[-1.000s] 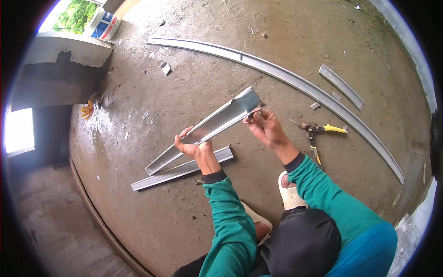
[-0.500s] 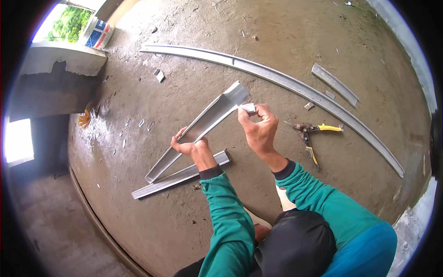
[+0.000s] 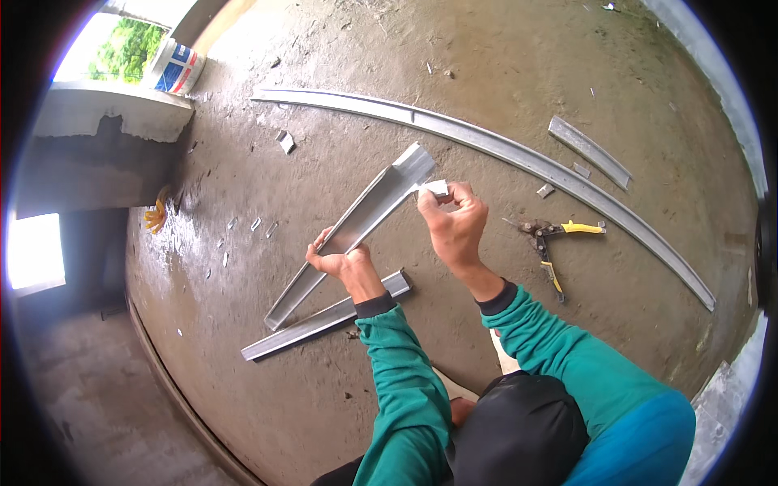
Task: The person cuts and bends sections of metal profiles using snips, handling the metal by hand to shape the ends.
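Note:
My left hand (image 3: 344, 263) is closed around the middle of a grey metal channel (image 3: 356, 223), tilted with its far end up and to the right. At that far end, my right hand (image 3: 456, 220) pinches a small bent metal flap (image 3: 438, 188) between thumb and fingers. The flap appears joined to the channel's side edge; my fingers partly hide it. Beneath the held channel, a shorter metal channel (image 3: 324, 317) lies on the floor. Right of my right hand rest tin snips (image 3: 559, 236) with yellow-and-black handles, their jaws beside a dark clump.
A long metal channel (image 3: 486, 138) crosses the concrete floor (image 3: 502, 73) beyond my hands. Past it lies a short channel piece (image 3: 590, 151). Small metal scraps (image 3: 285, 142) are scattered about. At the far left are a white-and-blue bucket (image 3: 176, 68) and a yellow glove-like item (image 3: 156, 215).
The view has shifted slightly, so the floor items sit a little lower and to the right. Both hands keep their hold on the channel and flap, almost unmoved.

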{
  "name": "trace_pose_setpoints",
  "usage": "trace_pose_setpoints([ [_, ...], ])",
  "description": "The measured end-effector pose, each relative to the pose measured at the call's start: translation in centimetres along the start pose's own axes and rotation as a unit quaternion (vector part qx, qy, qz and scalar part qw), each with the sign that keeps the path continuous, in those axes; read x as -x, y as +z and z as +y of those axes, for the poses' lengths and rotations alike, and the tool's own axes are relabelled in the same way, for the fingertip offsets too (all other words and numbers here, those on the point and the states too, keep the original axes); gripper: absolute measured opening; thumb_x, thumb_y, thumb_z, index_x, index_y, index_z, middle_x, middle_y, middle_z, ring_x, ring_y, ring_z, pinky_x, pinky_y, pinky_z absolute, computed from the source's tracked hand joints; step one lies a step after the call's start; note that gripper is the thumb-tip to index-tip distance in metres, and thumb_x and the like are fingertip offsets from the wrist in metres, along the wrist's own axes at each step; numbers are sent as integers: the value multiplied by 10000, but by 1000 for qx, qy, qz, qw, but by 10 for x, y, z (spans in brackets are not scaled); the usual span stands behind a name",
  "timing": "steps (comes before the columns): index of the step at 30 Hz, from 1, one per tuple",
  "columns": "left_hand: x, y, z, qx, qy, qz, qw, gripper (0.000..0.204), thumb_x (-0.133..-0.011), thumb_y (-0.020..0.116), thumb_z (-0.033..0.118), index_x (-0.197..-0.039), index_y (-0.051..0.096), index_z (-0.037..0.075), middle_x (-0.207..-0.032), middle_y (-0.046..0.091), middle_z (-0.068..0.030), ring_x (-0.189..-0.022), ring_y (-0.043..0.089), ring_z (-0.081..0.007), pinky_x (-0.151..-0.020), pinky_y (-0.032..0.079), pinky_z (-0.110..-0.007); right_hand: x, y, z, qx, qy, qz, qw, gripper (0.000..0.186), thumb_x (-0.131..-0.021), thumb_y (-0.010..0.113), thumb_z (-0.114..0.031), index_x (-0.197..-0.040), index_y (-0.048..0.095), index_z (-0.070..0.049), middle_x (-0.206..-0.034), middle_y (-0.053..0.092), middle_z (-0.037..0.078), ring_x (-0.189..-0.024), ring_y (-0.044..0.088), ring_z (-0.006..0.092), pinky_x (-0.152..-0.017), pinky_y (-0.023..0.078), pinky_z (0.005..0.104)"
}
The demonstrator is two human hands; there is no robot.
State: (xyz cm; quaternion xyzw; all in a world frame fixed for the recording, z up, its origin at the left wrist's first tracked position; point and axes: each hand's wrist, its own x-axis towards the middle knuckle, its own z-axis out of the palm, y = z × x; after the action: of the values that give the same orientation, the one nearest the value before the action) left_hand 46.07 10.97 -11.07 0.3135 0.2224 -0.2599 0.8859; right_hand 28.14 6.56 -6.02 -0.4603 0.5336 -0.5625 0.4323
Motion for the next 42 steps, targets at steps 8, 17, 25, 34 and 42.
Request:
trace_pose_setpoints([
  [8,7,0,10,29,-16,-7,999,185,-714,637,338,-653,533,199,-736,616,20,-720,610,-148,-722,537,-350,-13,-12,14,-341,211,-151,904,138,-799,722,-130,-729,665,-25,-691,617,-15,-600,515,61,-574,402,229],
  [17,1,-20,-7,12,53,-70,996,209,-757,696,265,-698,520,168,-681,557,36,-651,567,-114,-658,513,-250,8,-32,59,-162,308,-82,934,131,-744,707,-93,-685,627,-7,-659,585,7,-576,477,59,-520,338,230],
  [25,-11,8,15,-110,1,-53,993,201,-799,679,284,-735,530,163,-694,580,-3,-658,591,-151,-612,531,-305,41,-29,62,-154,257,-88,950,176,-766,725,-137,-712,636,4,-671,587,0,-619,466,29,-518,347,230],
  [34,-15,7,11,-147,-23,51,988,226,-871,623,333,-786,510,157,-764,549,-13,-761,559,-185,-722,500,-406,47,-42,66,-22,80,-115,990,212,-802,717,-166,-741,643,23,-673,596,8,-640,507,66,-568,421,274],
  [42,-17,-7,17,-87,-57,64,993,256,-861,662,342,-782,524,142,-764,569,-15,-734,577,-191,-713,531,-346,56,-41,64,-229,239,-133,934,148,-859,718,-164,-824,702,-21,-805,664,-13,-697,555,39,-626,415,200],
])
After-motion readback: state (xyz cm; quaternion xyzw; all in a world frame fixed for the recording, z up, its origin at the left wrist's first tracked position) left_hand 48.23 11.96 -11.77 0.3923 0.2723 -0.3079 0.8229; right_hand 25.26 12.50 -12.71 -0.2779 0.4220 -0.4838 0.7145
